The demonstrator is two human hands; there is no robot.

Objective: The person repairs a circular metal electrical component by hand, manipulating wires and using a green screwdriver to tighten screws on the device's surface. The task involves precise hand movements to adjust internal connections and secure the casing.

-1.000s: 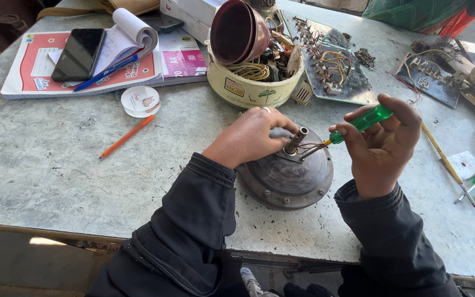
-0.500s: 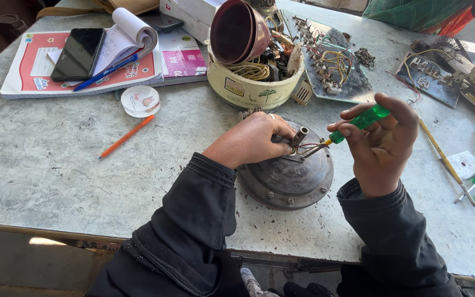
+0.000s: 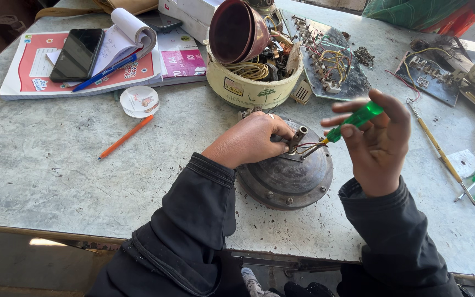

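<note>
Now, left hand (image 3: 251, 140): closed over the motor housing (image 3: 287, 176), steadying it.
Right hand (image 3: 377, 146): fingers pinching the green screwdriver (image 3: 353, 120), tip at the shaft wires, housing's 12 o'clock.
Risk: a slip could nick those wires.

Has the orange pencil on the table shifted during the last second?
No. The orange pencil lies at the same angle just below the round white lid, as before.

Your mottled grey tabletop (image 3: 39, 165) carries a round metal motor housing (image 3: 287, 179) near its front edge, an orange pencil (image 3: 126, 137) and white tape roll (image 3: 139, 101) to the left, a notebook (image 3: 34, 71) at the far-left corner, and a cream tub (image 3: 248, 88) mid-back.
</note>
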